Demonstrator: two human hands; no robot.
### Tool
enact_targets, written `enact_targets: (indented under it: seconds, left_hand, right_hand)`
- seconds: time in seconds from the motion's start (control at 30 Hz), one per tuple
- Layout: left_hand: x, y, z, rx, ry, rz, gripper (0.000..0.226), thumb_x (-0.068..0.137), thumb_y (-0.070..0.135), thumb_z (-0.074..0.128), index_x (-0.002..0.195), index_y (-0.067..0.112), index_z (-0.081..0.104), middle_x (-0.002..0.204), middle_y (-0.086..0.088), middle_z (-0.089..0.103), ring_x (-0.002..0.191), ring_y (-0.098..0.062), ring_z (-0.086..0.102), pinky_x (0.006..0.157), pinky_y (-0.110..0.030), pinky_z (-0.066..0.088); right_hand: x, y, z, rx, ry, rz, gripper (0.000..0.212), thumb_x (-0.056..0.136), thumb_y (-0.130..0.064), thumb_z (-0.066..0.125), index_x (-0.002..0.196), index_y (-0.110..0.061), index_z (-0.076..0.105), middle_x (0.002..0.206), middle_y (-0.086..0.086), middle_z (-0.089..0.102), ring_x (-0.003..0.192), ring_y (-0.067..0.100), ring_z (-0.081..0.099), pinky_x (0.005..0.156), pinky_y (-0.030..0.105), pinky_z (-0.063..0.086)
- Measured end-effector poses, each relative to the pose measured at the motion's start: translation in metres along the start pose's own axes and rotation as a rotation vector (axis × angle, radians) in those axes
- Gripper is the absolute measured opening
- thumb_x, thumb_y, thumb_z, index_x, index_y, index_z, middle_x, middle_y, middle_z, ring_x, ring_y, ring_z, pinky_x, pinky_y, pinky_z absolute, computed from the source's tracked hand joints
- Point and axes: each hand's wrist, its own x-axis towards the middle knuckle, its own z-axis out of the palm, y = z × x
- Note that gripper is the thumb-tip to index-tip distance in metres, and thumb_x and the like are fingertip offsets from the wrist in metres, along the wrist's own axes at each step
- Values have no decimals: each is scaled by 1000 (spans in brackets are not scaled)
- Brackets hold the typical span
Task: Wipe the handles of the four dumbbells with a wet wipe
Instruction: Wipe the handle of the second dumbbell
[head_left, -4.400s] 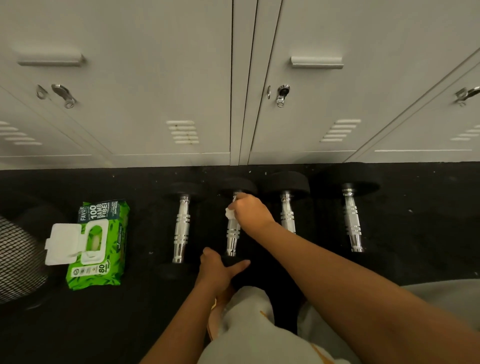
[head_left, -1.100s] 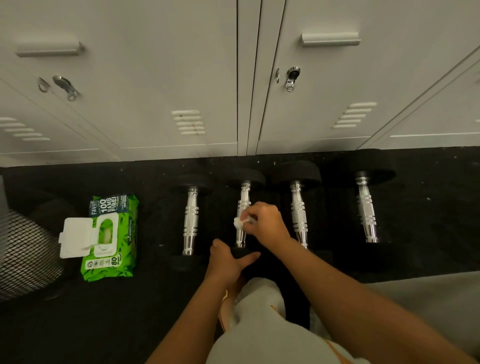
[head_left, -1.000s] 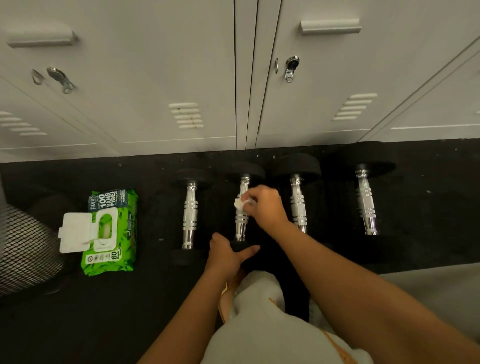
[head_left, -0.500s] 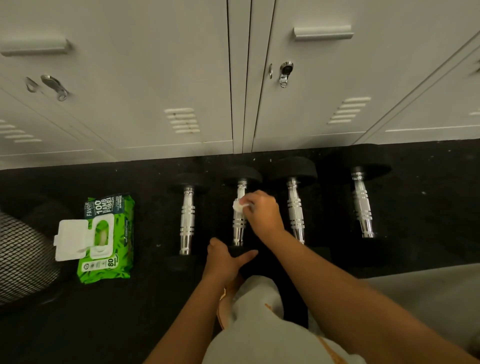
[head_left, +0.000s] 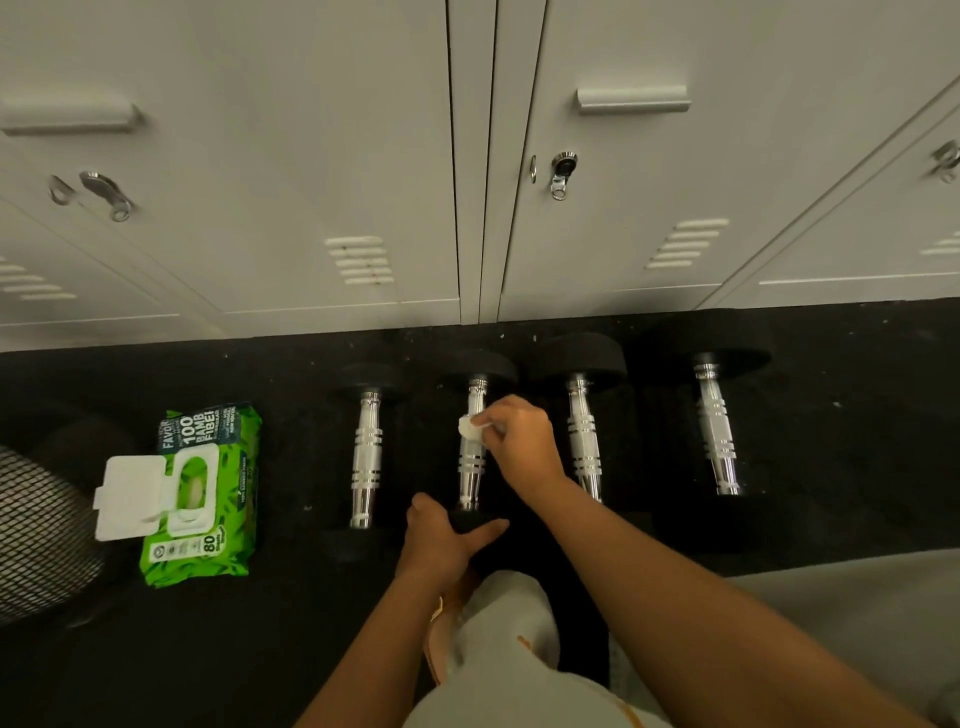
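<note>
- Head view: four dumbbells (head_left: 582, 436) lie side by side mid-frame on a black mat (head_left: 857, 441), chrome ridged handles running toward the grey lockers (head_left: 311, 156).
- Right hand (head_left: 522, 441) pinches a crumpled white wipe (head_left: 470, 427) against the second handle (head_left: 471, 462).
- Left hand (head_left: 441, 540) grips that dumbbell's near black end, mostly hidden.
- Green wipe pack (head_left: 202, 493), lid open, lower left.

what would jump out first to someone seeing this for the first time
Four dumbbells lie side by side on the black floor before grey lockers, chrome handles gleaming. At the second from the left, the right hand presses a white wet wipe to the handle while the left hand holds the near weight. To the left lies a bright green wipes pack, lid open.
</note>
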Motion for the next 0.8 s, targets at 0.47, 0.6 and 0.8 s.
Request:
enact_targets:
  seconds: [0.47, 0.6, 0.8]
  left_hand:
    - [6, -7, 2, -59, -17, -18, 93, 58, 46, 86, 128, 16, 31, 134, -9, 39, 119, -27, 47, 97, -47, 49]
    - [5, -6, 3, -40, -4, -8, 95, 64, 41, 85, 134, 10, 28, 137, -11, 37, 124, -29, 44, 100, -44, 46]
    - [5, -5, 3, -37, 13, -1, 96, 67, 38, 84, 137, 8, 25, 141, -12, 34, 128, -29, 41, 102, -40, 44]
  right_hand:
    - [18, -11, -2, 117, 143, 167, 19, 89, -1, 56, 100, -7, 70, 110, 5, 64, 96, 15, 62, 77, 12, 45]
    - [2, -6, 5, 89, 146, 149, 19, 88, -2, 57, 100, -7, 71, 108, 4, 66, 94, 12, 63, 72, 2, 37]
    - [18, -9, -1, 79, 149, 135, 21, 90, -2, 55, 105, -5, 70, 113, 6, 64, 100, 16, 61, 80, 11, 41]
